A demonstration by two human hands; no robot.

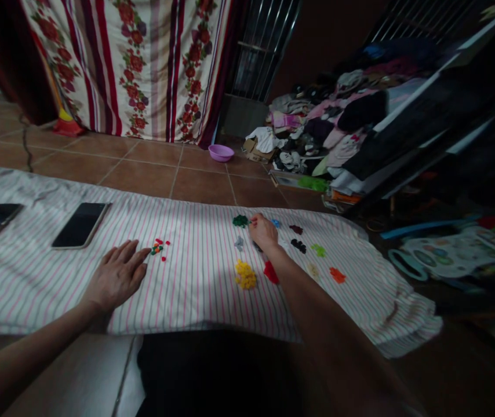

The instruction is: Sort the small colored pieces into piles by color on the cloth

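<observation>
My left hand lies flat with its fingers spread on the striped cloth. Its fingertips are beside a small mixed group of red, green and orange pieces. My right hand is pinched at the right edge of a dark green pile; what its fingertips hold is too small to make out. Around that hand are grey pieces, blue pieces and a yellow pile. Red pieces are partly hidden by my right forearm.
Farther right lie brown, black, lime green, cream and orange piles. Two phones, one a dark phone, rest at left. Beyond, a purple basin stands on the tiled floor near heaped clothes.
</observation>
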